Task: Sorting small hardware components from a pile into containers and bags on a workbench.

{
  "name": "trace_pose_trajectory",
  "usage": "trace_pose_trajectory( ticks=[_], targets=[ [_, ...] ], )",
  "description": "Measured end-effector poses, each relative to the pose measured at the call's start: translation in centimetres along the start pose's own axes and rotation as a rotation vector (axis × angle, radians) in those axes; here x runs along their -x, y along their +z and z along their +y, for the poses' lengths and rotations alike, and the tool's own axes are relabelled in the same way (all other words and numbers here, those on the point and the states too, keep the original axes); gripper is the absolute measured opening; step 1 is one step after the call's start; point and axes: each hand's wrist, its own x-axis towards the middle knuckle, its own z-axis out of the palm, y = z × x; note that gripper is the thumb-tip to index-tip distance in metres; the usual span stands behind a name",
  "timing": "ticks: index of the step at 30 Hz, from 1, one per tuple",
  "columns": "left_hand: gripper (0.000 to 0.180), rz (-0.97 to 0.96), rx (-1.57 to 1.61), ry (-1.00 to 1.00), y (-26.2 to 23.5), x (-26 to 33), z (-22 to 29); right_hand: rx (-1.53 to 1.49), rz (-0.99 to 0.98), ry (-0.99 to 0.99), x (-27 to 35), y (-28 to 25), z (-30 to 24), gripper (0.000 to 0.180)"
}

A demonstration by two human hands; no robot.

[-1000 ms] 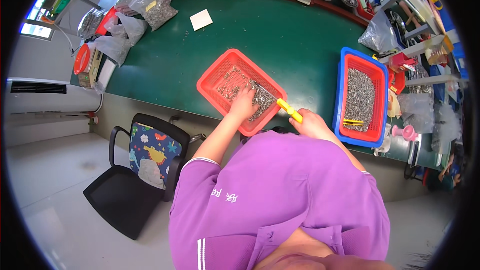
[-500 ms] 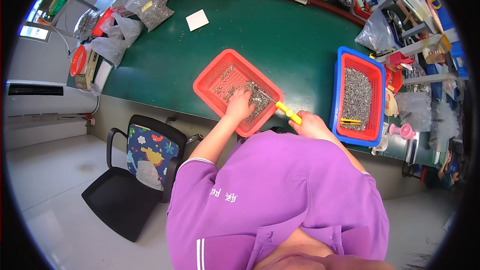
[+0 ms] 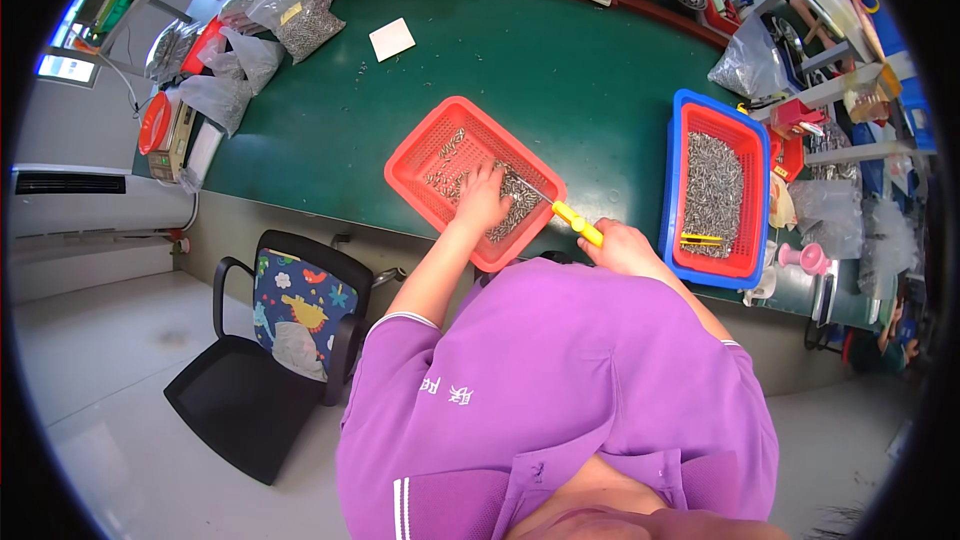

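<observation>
My left hand (image 3: 482, 202) lies in a red perforated basket (image 3: 412, 152), on a heap of small metal pieces (image 3: 522, 208). Its fingers are stretched out and slightly apart; nothing shows held in them, though the tips are partly hidden among the pieces. My right hand (image 3: 622, 248) is closed round the end of a yellow-handled tool (image 3: 577, 224) at the basket's near right side. A thin metal shaft runs from the handle over the rim, its tip down among the pieces near my left fingertips. The tool's exact kind is unclear.
On the green table (image 3: 330, 155), a blue tray (image 3: 674, 190) at the right holds a red basket full of metal pieces (image 3: 712, 185) with yellow tweezers (image 3: 702, 240). A white square (image 3: 392, 40) lies farther back. Filled plastic bags (image 3: 300, 20) crowd the far left; a chair (image 3: 285, 320) stands at left.
My left fingers have straightened and spread a little over the metal pieces. My right hand keeps its hold on the yellow-handled tool, almost unmoved.
</observation>
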Motion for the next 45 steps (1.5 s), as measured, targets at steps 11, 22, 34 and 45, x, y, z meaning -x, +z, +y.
trace_pose_trajectory(
  ticks=[11,22,34,45],
  targets=[
    [0.076,-0.059,-0.37,-0.396,-1.0,1.7,1.0,-0.061,-0.009,-0.073,-0.6,0.6,-0.5,0.04],
    [0.06,0.014,-0.678,-0.229,-0.8,5.3,2.4,0.076,-0.099,-0.219,-2.0,0.6,-2.0,0.041],
    [0.084,0.02,-0.386,-0.307,-0.6,1.9,0.2,0.052,0.023,-0.112,-2.3,-0.7,-1.6,0.04],
    [0.09,0.109,-0.453,-0.354,-2.1,0.2,1.3,0.011,0.055,-0.103,-2.8,-0.4,-2.2,0.041]
  ],
)
